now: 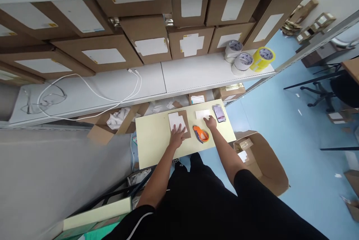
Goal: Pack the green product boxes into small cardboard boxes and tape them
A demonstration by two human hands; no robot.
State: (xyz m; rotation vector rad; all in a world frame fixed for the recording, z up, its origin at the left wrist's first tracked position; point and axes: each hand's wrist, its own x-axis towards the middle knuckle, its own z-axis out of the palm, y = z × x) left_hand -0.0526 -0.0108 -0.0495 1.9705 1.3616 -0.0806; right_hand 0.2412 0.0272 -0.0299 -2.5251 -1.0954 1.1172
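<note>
Though apart, left fingers [179, 129] on cardboard [187, 123]

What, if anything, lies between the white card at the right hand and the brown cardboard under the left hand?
Nothing visible: only bare tabletop separates the white card from the brown cardboard. The orange tape dispenser lies lower in the picture, clear of that gap.

From here I can't read a word; the tape rolls [240, 65] carry purple print, too small to make out.
</note>
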